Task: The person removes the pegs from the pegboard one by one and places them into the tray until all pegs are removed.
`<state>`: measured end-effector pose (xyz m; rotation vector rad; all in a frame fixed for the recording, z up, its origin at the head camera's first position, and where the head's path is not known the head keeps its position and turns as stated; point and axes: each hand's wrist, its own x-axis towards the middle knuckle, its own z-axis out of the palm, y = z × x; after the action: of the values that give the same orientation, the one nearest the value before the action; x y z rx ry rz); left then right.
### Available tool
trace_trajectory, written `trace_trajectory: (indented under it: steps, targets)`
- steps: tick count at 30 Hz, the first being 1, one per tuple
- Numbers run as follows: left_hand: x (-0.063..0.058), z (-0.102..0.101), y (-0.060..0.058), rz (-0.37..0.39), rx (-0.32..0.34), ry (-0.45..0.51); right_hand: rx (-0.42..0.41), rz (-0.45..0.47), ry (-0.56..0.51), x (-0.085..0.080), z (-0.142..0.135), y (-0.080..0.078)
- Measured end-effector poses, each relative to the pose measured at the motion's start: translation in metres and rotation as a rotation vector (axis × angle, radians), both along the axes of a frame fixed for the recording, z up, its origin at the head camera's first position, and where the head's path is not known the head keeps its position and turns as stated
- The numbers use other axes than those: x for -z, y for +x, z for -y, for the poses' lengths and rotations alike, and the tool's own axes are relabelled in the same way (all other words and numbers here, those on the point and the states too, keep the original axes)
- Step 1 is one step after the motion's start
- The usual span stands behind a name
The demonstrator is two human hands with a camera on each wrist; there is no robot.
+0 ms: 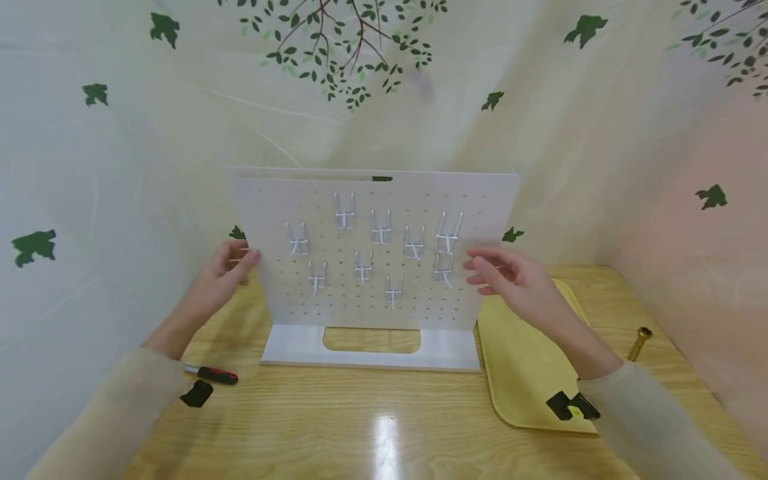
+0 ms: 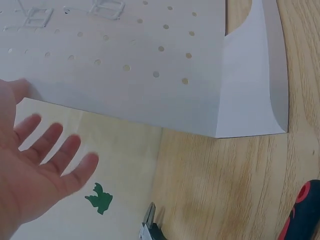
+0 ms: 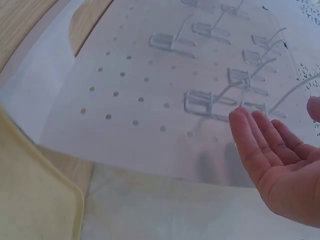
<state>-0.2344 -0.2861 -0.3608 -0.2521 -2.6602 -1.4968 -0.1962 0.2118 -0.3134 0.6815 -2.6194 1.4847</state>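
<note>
A white pegboard (image 1: 336, 308) stands upright on its white base (image 1: 294, 347) on the wooden table. Several wire hooks (image 1: 363, 271) hang in its holes. My left hand (image 1: 222, 275) is at the board's left edge with the thumb against or very near it; in the left wrist view the fingers of that hand (image 2: 40, 165) spread behind the edge, gripping nothing. At the other side, my right hand (image 1: 517, 279) is held in front of the board's right part, close to the rightmost hooks (image 1: 444, 268). Its fingers (image 3: 252, 137) are loosely extended and hold nothing.
A yellow tray (image 1: 522, 373) lies right of the board, partly under my right arm. Beyond it is a brass-coloured piece with a ringed end (image 1: 641, 341). A red-and-black handled tool (image 1: 217, 376) lies at left. Metal plier-like tips (image 2: 150, 220) show in the left wrist view.
</note>
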Motion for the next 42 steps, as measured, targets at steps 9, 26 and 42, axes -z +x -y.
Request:
trace_trajectory:
  steps: [9,26,42]
  targets:
    - [0.005,-0.003,-0.003,0.087,0.025,0.200,-0.146,0.589,-0.406,-0.013,0.019,-0.024]
    - [0.008,-0.001,-0.006,0.123,-0.015,0.197,-0.070,0.791,-0.636,-0.023,0.040,-0.034]
    - [0.010,-0.002,-0.003,0.099,-0.015,0.214,-0.195,0.614,-0.541,-0.025,0.033,-0.020]
